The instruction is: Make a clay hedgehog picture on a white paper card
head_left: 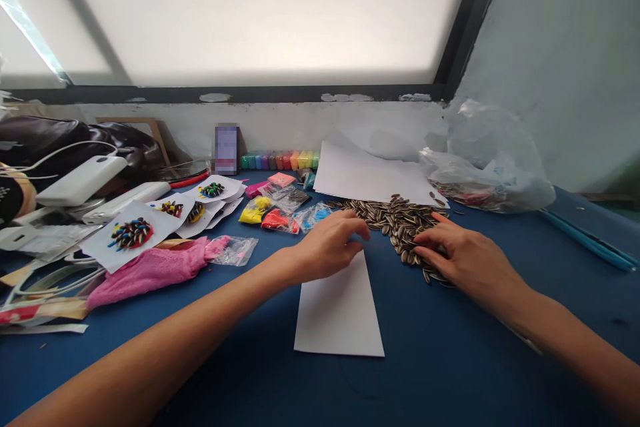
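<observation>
Left forearm (pixel 195 321) slants inward, grip (pixel 326 247) curled over white paper (pixel 340 320).

Here's the head camera, looking out from above the near side, facing forward and tipped down over the blue tabletop (pixel 440 380). It's close in: forearms (pixel 200 323) enter from the lower left and lower right, hands (pixel 325 247) reach mid-frame, and the bright window (pixel 280 13) spans the far top.
</observation>
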Motion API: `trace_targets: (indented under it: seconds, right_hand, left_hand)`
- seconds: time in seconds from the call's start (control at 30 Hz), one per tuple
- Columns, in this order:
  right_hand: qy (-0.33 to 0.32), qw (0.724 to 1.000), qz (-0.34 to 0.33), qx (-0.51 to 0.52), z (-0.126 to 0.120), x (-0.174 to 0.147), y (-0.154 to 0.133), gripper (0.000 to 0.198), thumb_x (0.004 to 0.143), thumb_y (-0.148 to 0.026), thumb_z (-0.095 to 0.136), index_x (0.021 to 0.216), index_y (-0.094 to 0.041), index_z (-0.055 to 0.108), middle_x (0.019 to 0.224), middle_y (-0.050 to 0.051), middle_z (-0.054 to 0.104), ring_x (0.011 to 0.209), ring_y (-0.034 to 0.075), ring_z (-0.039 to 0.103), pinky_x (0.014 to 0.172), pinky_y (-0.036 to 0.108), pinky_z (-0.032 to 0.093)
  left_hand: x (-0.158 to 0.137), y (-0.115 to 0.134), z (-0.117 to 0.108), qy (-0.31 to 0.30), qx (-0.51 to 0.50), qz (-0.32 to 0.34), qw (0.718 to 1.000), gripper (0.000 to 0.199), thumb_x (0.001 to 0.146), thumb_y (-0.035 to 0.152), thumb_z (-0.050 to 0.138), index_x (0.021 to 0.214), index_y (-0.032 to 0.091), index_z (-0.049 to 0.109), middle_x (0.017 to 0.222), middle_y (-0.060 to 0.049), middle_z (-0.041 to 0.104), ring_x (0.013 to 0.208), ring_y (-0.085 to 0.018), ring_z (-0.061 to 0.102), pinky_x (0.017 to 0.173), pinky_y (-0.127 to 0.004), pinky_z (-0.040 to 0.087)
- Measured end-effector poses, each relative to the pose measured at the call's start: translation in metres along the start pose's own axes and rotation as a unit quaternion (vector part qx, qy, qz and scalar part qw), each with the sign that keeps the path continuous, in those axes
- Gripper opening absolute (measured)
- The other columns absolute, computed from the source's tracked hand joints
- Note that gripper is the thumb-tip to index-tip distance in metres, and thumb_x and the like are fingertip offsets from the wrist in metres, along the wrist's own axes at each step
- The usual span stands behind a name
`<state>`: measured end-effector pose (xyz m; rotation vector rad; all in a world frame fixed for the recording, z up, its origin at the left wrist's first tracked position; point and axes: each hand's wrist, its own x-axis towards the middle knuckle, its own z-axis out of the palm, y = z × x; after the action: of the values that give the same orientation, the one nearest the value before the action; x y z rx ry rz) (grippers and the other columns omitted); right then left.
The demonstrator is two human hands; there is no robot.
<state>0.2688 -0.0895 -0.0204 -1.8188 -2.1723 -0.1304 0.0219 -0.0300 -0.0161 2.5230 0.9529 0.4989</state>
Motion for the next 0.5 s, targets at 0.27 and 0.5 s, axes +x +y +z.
trace_targets:
  seconds: [0.27, 0.5]
  right_hand:
    - [0.014, 1.0, 0.004, -0.012, 0.001, 0.001, 0.001, 0.029, 0.093, -0.032, 0.042, 0.084, -0.023, 0.068, 0.1, 0.008, 0.075, 0.126, 0.034, 0.056, 0.076, 0.04, 0.053]
    - [0.035, 0.998, 0.047, -0.021, -0.007, 0.002, 0.008, 0.03, 0.092, -0.035, 0.044, 0.089, -0.022, 0.072, 0.109, 0.009, 0.076, 0.09, 0.031, 0.072, 0.066, 0.036, 0.049]
  left_hand:
    - [-0.002, 0.007, 0.005, -0.018, 0.01, 0.019, 1.0, 0.012, 0.091, 0.014, 0.054, 0.096, 0.017, 0.065, 0.104, -0.007, 0.062, 0.1, -0.018, 0.058, 0.092, -0.031, 0.047]
    - [-0.003, 0.009, 0.013, -0.026, 0.058, 0.031, 0.998, 0.011, 0.09, 0.014, 0.053, 0.094, 0.018, 0.063, 0.107, -0.007, 0.06, 0.104, -0.019, 0.054, 0.093, -0.032, 0.046]
